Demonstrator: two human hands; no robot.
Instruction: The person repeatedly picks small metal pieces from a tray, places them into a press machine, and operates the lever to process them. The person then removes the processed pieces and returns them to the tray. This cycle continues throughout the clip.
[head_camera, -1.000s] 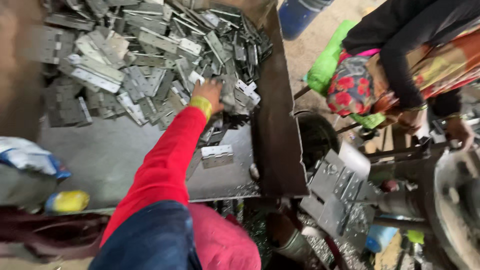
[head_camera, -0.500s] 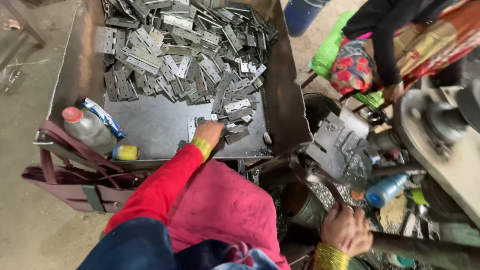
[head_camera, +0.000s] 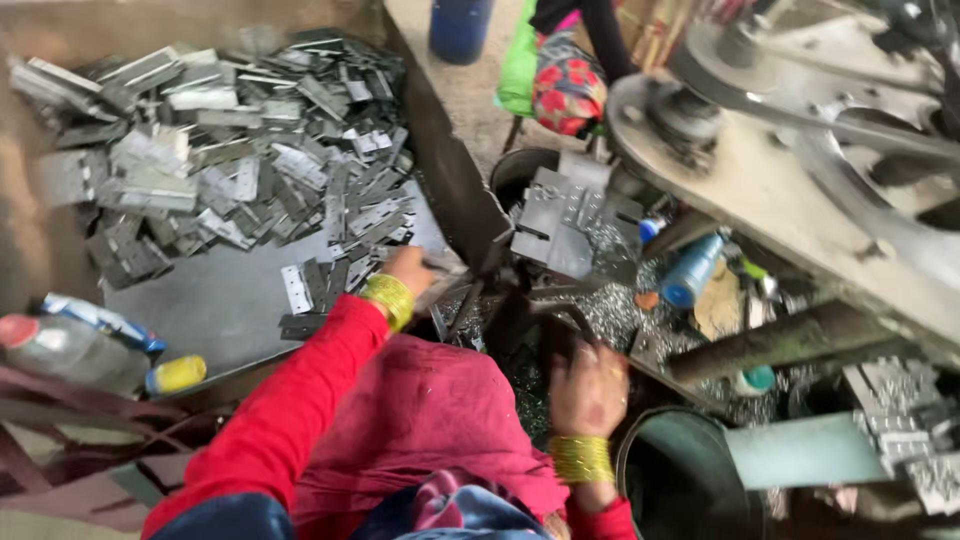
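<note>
Seen from the head view, the only view, the left hand (head_camera: 410, 272) is now found at the right rim of the metal tray (head_camera: 220, 320). Half a sec. ago it was pressed flat on the tray floor among the loose pieces. Its fingers are curled narrow round what looks like a flat grey piece (head_camera: 445, 265), which is held over the tray edge toward the machine side. The blur leaves the grip not fully certain.

The big pile of hinge plates (head_camera: 250, 170) is left in the back of the tray, and a few single plates (head_camera: 296, 288) lie just beside the wrist w/ the gold bangles (head_camera: 392, 298).

The right hand (head_camera: 590, 385) has been brought up, compared w/ before, to the dark rods and the metal chips in front of the person. Only its back is shown, so whether it is wide or closed on sth. cannot be told.

Judging from this, one piece seems to have been taken out of the stock and carried approx. between tray and machine.

More of the machine wheel (head_camera: 800, 130) is shown than earlier, since the head was turned right. A stack of plates (head_camera: 560, 225) leans near it, and a blue bottle (head_camera: 690, 272) stands beside. A plastic bottle (head_camera: 60, 345) rests at the tray's near-left corner.
</note>
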